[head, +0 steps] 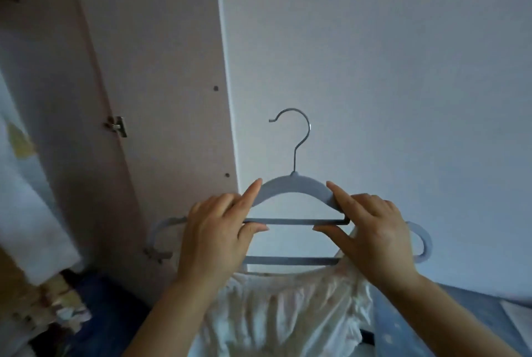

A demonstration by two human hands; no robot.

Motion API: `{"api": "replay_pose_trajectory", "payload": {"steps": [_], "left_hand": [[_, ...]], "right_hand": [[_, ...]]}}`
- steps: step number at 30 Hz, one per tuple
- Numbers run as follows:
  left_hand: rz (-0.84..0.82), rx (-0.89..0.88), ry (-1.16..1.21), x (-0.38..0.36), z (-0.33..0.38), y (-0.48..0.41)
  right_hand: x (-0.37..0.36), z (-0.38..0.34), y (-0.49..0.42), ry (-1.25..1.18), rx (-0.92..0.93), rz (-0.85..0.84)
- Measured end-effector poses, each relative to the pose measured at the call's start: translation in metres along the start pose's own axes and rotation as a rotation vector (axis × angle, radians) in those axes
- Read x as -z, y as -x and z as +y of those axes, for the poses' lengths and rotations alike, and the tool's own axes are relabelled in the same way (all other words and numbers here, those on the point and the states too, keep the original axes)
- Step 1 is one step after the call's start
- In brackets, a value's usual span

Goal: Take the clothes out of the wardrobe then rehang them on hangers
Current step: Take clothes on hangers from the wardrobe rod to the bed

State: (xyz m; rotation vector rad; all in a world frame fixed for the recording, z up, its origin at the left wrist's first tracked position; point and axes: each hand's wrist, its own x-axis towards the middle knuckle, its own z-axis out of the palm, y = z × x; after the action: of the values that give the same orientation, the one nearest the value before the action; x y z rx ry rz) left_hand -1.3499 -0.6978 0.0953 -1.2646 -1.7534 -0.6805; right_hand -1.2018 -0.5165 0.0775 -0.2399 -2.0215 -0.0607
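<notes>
The left hand (214, 230) and right hand (371, 230) each pinched the grey hanger (293, 185) at its shoulders; a white garment (288, 313) hung just below the hanger; a wardrobe door (158, 69) stood left of it.

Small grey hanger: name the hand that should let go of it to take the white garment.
Probably the right hand. The white garment rises to just beneath its palm, while the left hand pinches the small grey hanger, forefinger on top, thumb under the bar, and could carry it alone.

Free room above hanger (293, 187) & to R, wardrobe door (158, 69) close on L, garment (282, 313) bunched below
</notes>
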Motion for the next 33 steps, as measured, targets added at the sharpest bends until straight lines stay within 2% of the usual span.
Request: {"api": "replay_pose_trajectory", "payload": {"steps": [7,12,15,18,24,33], "left_hand": [[-0.067,-0.154,0.357,-0.061,0.169,-0.024],[-0.049,-0.329,0.625,-0.08,0.287,-0.033],[-0.065,-0.428,0.793,-0.079,0.353,-0.028],[-0.009,-0.529,0.956,-0.066,0.417,-0.015],[-0.025,-0.696,1.256,-0.003,0.54,0.023],[-0.089,-0.909,1.486,0.095,0.703,0.076]], "right_hand": [[0.158,0.087,0.084,0.38,-0.208,-0.053],[0.276,0.098,0.141,0.685,-0.357,-0.019],[0.338,0.081,0.179,0.859,-0.475,-0.001],[0.392,0.055,0.214,1.023,-0.584,0.014],[0.496,-0.016,0.281,1.303,-0.777,0.04],[0.638,-0.086,0.364,1.587,-0.894,0.076]]}}
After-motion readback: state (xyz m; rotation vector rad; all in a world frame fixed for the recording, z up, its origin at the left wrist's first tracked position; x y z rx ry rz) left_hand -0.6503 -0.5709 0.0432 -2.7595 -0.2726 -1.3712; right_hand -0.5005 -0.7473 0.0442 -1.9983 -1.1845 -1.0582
